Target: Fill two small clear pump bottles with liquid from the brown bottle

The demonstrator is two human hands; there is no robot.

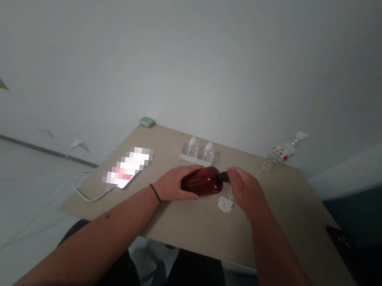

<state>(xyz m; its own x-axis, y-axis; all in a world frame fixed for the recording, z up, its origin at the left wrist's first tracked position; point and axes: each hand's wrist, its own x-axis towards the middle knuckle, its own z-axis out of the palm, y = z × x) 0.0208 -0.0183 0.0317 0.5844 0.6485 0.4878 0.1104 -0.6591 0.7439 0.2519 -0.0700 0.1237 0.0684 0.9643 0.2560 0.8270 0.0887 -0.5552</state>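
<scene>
A dark red, see-through bottle (203, 181) lies tilted on its side above the table, its neck towards the right. My left hand (177, 183) is wrapped round the bottle's base end, with the thumb along the near side. At the other end, the fingers of my right hand (244, 188) are closed on the black cap (223, 176); part of the cap is hidden by them. Just below the bottle a crumpled piece of white tissue (225, 204) rests on the table. Behind it stand two small clear bottles (198, 151) with white tops, side by side.
The beige table (200, 229) meets a pale wall. A lit phone (129, 167) with a white cable (92, 198) lies at the left. A small green case (146, 122) sits at the back left corner, and a clear plastic bottle (282, 152) stands at the back right.
</scene>
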